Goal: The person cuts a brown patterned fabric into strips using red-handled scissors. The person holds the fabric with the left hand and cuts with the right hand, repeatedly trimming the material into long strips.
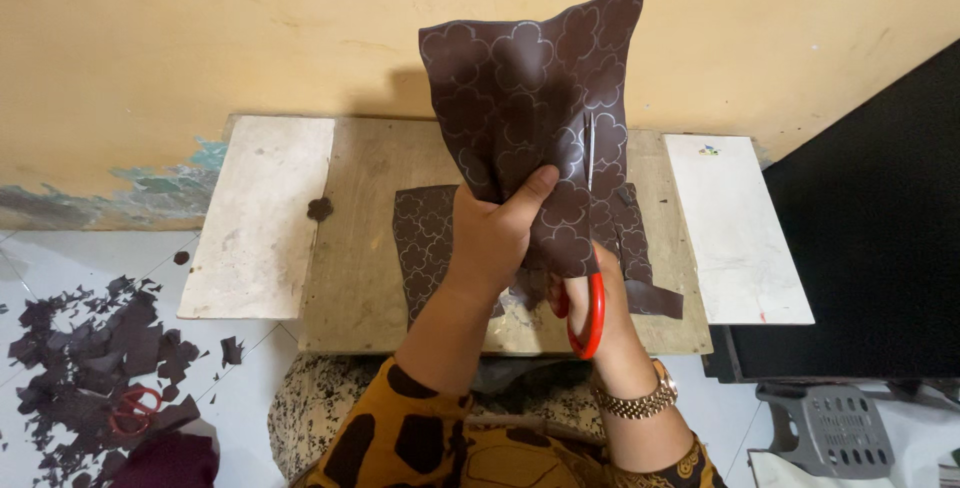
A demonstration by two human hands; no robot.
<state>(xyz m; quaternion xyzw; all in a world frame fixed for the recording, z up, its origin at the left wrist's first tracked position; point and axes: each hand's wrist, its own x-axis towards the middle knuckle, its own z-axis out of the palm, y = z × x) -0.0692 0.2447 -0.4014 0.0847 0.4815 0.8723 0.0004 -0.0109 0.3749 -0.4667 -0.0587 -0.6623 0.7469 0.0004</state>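
L hand (495,233) holding patterned sheet (530,98), R hand (610,313) w/ red scissors (590,288) cutting

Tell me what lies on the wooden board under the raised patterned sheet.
Under the raised patterned sheet, another brown patterned sheet lies flat on the wooden board. The left hand and right hand with red-handled scissors cover its middle.

We saw a low wooden table (360,278) against a yellow wall (200,28), with white boards (255,218) at either side. Dark scraps (90,348) littered the tiled floor (30,258), a second red-handled pair of scissors (130,408) among them. A grey plastic stool (835,433) stood at right.
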